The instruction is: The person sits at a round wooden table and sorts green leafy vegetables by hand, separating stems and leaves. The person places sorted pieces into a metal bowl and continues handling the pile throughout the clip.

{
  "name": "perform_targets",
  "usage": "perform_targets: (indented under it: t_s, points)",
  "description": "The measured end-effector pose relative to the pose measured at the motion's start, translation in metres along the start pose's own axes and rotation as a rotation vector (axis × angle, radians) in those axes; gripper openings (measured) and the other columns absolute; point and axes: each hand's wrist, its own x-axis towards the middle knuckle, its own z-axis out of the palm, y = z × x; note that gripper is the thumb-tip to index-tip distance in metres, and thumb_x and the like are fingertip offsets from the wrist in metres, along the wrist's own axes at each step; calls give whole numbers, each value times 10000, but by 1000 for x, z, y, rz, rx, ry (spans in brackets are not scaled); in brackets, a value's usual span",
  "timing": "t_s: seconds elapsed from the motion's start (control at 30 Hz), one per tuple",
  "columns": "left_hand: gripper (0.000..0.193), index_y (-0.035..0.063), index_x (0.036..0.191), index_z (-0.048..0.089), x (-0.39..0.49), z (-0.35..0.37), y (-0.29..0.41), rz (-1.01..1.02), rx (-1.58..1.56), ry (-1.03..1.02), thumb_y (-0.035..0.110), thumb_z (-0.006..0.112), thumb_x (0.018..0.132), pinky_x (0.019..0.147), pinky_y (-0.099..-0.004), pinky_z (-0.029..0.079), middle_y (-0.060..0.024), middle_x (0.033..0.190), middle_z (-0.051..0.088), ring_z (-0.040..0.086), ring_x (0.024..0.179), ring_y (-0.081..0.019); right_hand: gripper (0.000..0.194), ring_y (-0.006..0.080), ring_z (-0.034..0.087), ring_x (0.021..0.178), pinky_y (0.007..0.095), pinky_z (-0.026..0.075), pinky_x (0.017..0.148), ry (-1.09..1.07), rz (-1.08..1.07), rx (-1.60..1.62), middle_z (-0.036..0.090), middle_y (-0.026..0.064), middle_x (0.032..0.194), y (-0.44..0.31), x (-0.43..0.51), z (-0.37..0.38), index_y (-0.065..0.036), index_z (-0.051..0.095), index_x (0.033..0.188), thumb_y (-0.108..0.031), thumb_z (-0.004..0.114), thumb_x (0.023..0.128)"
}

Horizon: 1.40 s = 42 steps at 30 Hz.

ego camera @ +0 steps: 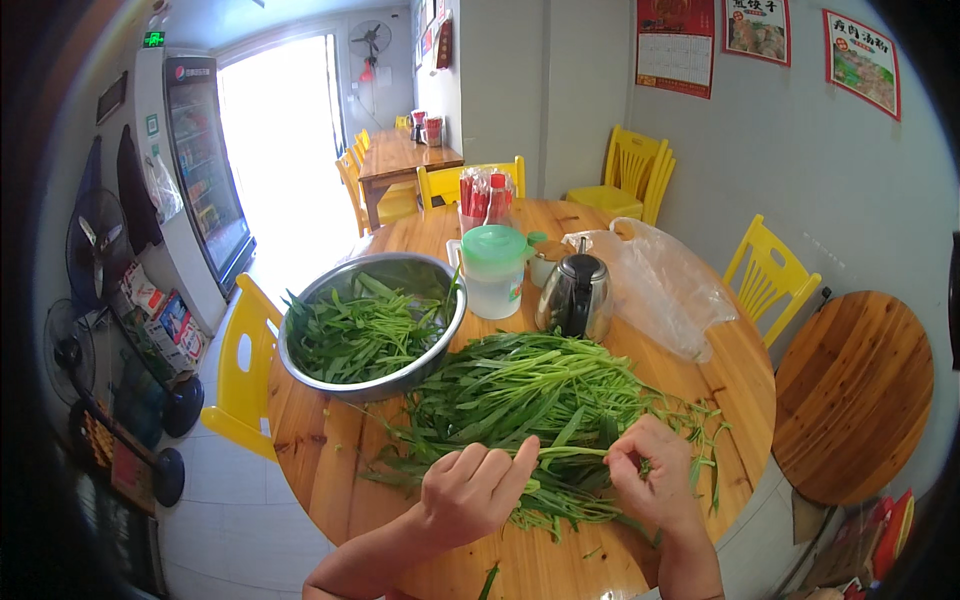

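Note:
Over the near part of a round wooden table, my left hand (480, 484) and my right hand (651, 469) hold a green leafy stem (571, 451) stretched between them. The right fingers pinch its right end; the left fingers are curled round its other part, partly hidden from view. Just beyond and beneath lies a large pile of leafy green vegetables (525, 382), leaves mostly to the left and stems to the right. A steel basin (439, 352) at the left holds more of these greens (360, 330). Short stem scraps (709, 427) lie right of the pile.
Behind the pile stand a plastic pitcher with a green lid (493, 277), a steel kettle (576, 296) and a holder of red-wrapped chopsticks (476, 199). A clear plastic bag (667, 285) lies at the right of the wooden table (739, 367). Yellow chairs (244, 367) stand around it.

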Motion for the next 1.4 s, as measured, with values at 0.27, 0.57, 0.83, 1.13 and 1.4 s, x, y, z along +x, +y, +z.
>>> perform_targets:
  t_s: [0.27, 0.57, 0.83, 1.13, 1.4]
  points:
    - [379, 32, 1060, 725, -6, 11, 3, -116, -313, -100, 73, 765, 686, 477, -272, 400, -1, 708, 444, 512, 595, -135, 58, 122, 521, 591, 260, 398, 542, -182, 111, 128, 579, 41, 732, -7, -2, 8, -29, 691, 804, -26, 654, 849]
    - [312, 70, 976, 687, -2, 8, -7, -311, -630, -150, 5, 739, 675, 571, -317, 487, -28, 807, 539, 595, 695, -230, 60, 179, 573, 650, 307, 456, 576, -248, 46, 55, 554, 60, 777, 3, -2, 9, -47, 688, 918, -100, 665, 903]
    - [260, 55, 981, 674, -2, 2, -13, -120, -211, -77, 46, 699, 722, 533, -285, 415, -31, 772, 509, 526, 668, -187, 125, 300, 635, 710, 385, 510, 598, -249, 27, -167, 587, 115, 854, 6, 0, 15, -52, 661, 935, -176, 644, 936]
    - [140, 95, 877, 639, 1, 5, 3, 110, -43, -210, 127, 642, 741, 499, -240, 360, 28, 726, 449, 465, 673, -123, 99, 297, 627, 715, 381, 514, 610, -327, -106, -144, 600, 99, 875, 5, -12, 33, -56, 664, 985, -97, 649, 896]
    - [95, 124, 856, 633, 7, -4, 13, 182, 69, -143, 135, 641, 762, 501, -240, 328, 32, 709, 428, 446, 625, -121, 98, 325, 624, 713, 415, 513, 625, -252, -12, 48, 572, 111, 841, 1, -13, 32, -55, 626, 890, -150, 613, 871]
